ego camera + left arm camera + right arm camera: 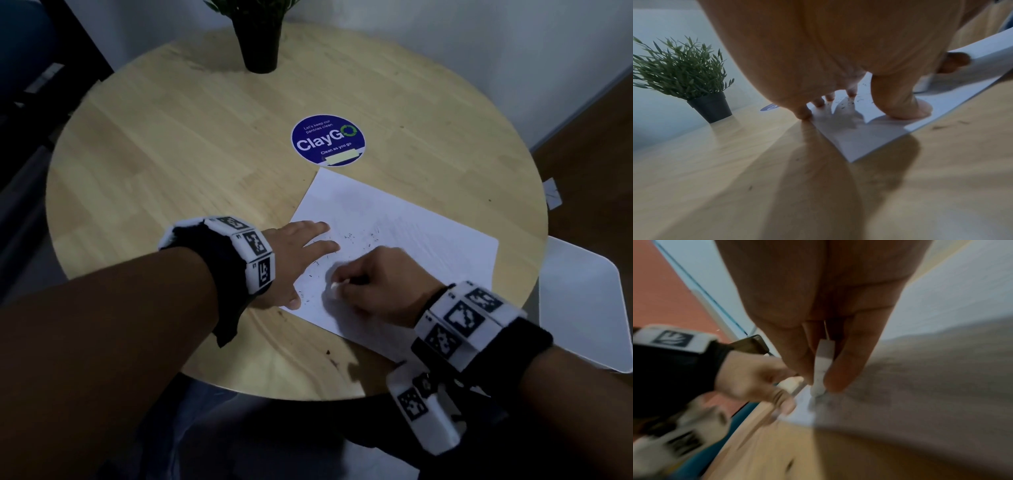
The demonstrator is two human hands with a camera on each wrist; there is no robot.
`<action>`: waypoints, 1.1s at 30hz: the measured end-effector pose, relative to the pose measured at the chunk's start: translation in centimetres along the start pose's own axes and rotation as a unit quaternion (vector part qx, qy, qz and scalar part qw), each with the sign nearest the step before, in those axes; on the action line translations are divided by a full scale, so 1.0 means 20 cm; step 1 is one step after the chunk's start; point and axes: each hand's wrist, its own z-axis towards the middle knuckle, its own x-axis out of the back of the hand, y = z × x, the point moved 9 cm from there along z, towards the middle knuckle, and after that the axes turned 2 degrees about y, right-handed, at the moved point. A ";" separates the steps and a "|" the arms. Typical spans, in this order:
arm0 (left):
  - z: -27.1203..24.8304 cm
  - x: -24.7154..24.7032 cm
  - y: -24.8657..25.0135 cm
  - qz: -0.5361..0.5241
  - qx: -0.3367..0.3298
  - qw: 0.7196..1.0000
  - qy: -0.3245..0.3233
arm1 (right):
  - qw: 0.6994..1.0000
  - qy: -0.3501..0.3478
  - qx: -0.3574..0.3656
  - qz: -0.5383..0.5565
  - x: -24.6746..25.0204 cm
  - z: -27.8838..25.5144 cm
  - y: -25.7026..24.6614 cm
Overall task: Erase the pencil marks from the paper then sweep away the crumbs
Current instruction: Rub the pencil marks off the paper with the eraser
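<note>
Erasing step in hand; sweeping not yet begun, as I read it. The paper [394,260] lies flat toward the near right edge of the bench [171,154], one corner just short of the round blue sticker [327,140]. My left hand [298,257] is spread, fingers straight, pressing the paper's left corner down to pin it. My right hand [376,284] pinches a white eraser [821,369] between thumb and fingers, tip down on the sheet close to the left thumb. Dark crumbs [346,240] lie scattered on the paper around both hands, a few on the bare wood at the near edge. Faint pencil lines seem to remain toward the right side of the sheet, though they are too pale to be sure. Next move, in my judgement: short strokes over any remaining marks with the left hand holding firm so the sheet does not buckle, then brush the crumbs off.
</note>
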 end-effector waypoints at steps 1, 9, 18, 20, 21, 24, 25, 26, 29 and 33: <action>0.00 0.00 0.00 -0.001 0.000 1.000 0.001 | 1.000 -0.023 0.014 0.000 -0.04 -0.03 -0.04; 0.00 0.00 0.00 0.004 0.005 1.000 -0.004 | 1.000 -0.009 -0.004 0.011 0.00 0.00 0.02; 0.00 0.00 0.00 0.006 0.003 1.000 -0.001 | 1.000 0.006 -0.018 0.009 0.04 0.01 0.06; 0.00 0.00 0.00 0.000 0.002 1.000 -0.001 | 0.999 -0.040 0.011 -0.005 -0.04 -0.05 -0.01; 0.00 0.00 0.00 0.000 0.002 1.000 -0.003 | 0.998 -0.060 0.017 0.000 -0.06 -0.07 -0.03; 0.00 0.00 0.00 0.006 0.003 1.000 -0.006 | 0.999 -0.034 0.003 -0.003 0.01 -0.01 0.01; 0.00 0.00 0.00 0.007 0.003 1.000 -0.005 | 1.000 -0.013 -0.010 0.003 0.04 0.01 0.03; 0.00 0.00 0.00 0.006 0.004 1.000 -0.003 | 1.000 0.002 -0.015 0.007 0.06 0.03 0.05; 0.00 0.00 0.00 0.001 0.001 1.000 -0.004 | 1.000 -0.026 0.010 0.002 -0.02 -0.02 0.00; 0.00 0.00 0.00 0.005 0.001 1.000 -0.003 | 0.999 -0.051 0.012 -0.001 -0.02 -0.03 -0.02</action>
